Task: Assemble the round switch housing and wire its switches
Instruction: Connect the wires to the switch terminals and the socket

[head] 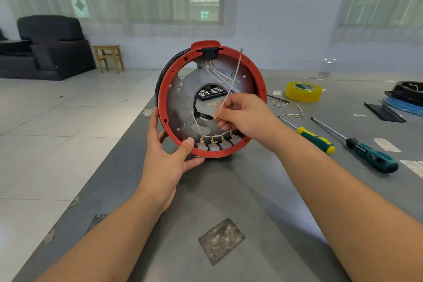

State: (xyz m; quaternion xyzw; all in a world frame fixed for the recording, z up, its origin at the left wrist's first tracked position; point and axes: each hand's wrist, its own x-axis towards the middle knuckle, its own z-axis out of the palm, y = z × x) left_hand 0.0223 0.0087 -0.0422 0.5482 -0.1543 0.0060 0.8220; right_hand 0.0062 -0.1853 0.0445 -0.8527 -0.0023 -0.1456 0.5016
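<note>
Head view: left hand (168, 155) is gripping the round housing (211, 101) upright on the table (229, 201); right hand (242, 117) is pinching a white wire (231, 82) just above the switches (217, 144), long axis rising toward the housing's top.

Two bare forearms, unsleeved to the frame edge; left hand (166, 162) and right hand (246, 117) ungloved, without rings.

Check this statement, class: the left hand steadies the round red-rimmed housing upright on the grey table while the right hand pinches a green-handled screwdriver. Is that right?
One detail is wrong. In the head view, the right hand pinches a thin white wire, not a screwdriver; the green-handled screwdriver lies on the grey table. The left hand does steady the round red-rimmed housing upright.
</note>
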